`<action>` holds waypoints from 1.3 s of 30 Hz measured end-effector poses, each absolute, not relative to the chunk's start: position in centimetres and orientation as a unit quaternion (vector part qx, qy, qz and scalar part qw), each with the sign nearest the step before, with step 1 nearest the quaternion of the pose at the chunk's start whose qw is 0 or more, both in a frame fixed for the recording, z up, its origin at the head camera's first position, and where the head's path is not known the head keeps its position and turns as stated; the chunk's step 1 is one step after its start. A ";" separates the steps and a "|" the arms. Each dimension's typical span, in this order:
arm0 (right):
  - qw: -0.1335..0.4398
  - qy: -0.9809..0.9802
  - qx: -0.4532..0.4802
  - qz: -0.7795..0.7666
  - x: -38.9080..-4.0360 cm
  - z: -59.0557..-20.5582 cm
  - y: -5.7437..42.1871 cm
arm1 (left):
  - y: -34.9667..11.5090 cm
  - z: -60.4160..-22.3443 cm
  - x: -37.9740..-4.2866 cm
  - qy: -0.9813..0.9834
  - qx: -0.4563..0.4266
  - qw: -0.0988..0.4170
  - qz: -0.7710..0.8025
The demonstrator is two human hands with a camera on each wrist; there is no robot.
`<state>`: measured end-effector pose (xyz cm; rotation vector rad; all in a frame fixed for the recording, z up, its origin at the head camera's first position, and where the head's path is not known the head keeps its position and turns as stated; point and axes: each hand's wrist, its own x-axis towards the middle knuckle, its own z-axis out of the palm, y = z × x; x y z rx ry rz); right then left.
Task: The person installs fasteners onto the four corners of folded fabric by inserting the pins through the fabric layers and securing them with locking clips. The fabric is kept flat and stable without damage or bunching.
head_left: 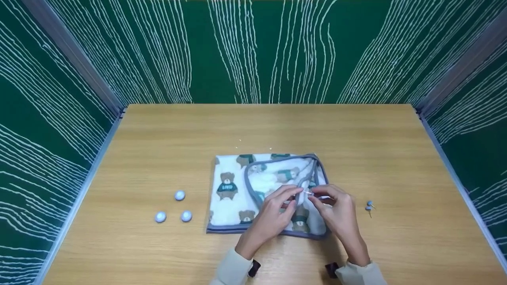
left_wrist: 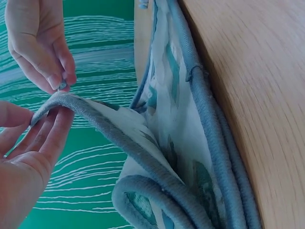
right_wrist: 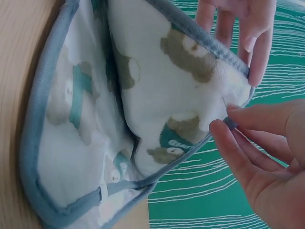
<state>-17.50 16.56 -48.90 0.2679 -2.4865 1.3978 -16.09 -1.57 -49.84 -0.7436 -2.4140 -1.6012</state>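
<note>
A folded white blanket (head_left: 233,208) with teddy bear prints and a grey-blue border lies on the table, one corner lifted. My left hand (head_left: 275,209) pinches that raised corner by its edge, thumb on one side and fingers on the other, as the left wrist view shows. Close beside it, my right hand (head_left: 338,208) pinches a small blue-headed pin (right_wrist: 231,123) between thumb and fingers. In the right wrist view the thin needle points at the cloth near the border; whether its tip has entered the fabric cannot be seen.
Two more blue-headed pins (head_left: 369,206) lie on the table right of the blanket. To its left sit three pale balls (head_left: 180,195). A few tiny white specks (head_left: 239,140) are scattered behind it. Green walls with white lines enclose the wooden table (head_left: 119,245).
</note>
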 end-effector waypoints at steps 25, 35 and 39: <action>0.147 -0.843 0.106 0.507 -17.5 -49.5 15.9 | -1.3 -50.0 -15.9 -0.807 -0.316 0.094 -0.490; 0.151 -0.827 0.112 0.530 -17.5 -49.9 16.0 | -1.3 -50.0 -15.5 -0.818 -0.325 0.089 -0.467; 0.157 -0.821 0.107 0.538 -17.3 -50.0 16.0 | -1.3 -49.9 -15.3 -0.818 -0.328 0.079 -0.467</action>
